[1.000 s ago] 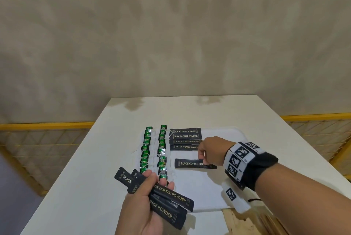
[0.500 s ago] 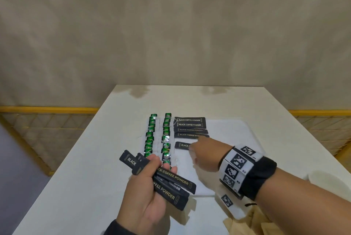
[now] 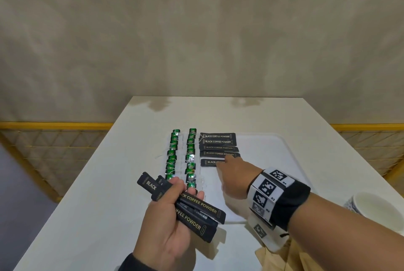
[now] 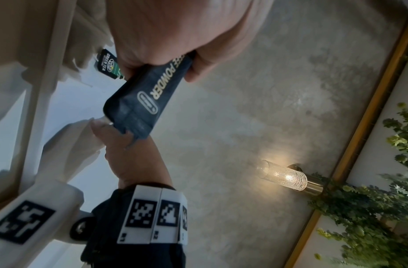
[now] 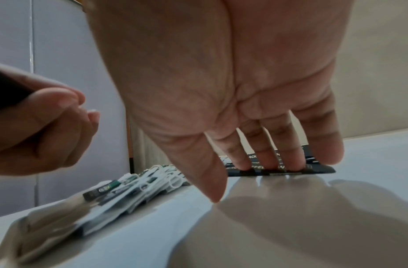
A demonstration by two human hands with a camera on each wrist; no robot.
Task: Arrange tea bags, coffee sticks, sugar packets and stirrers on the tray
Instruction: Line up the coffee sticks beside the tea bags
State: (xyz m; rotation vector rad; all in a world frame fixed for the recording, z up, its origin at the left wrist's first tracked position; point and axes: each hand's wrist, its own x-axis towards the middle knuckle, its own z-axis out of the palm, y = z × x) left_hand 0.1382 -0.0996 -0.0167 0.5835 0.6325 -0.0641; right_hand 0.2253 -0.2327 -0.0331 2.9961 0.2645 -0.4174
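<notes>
On the white tray (image 3: pixel 282 154) lie two columns of green tea bags (image 3: pixel 181 157) and, to their right, a column of black coffee sticks (image 3: pixel 218 141). My right hand (image 3: pixel 227 162) reaches over the tray, its straight fingers (image 5: pixel 274 159) pressing on the nearest coffee stick (image 3: pixel 208 162) just below the column. My left hand (image 3: pixel 172 211) hovers near the tray's front left corner and grips a bundle of black coffee sticks (image 3: pixel 192 207), which shows again as the bundle of sticks (image 4: pixel 150 94) in the left wrist view.
A white paper cup (image 3: pixel 378 211) stands on the white table (image 3: pixel 87 205) at the right edge. Brown paper (image 3: pixel 284 257) lies at the table's front edge. A yellow rail (image 3: pixel 54 126) and lattice fence flank the table. The tray's right half is bare.
My right hand slid the single coffee stick away from me, up against the column of sticks, and its fingers straightened from a pinch. The left hand kept its bundle.
</notes>
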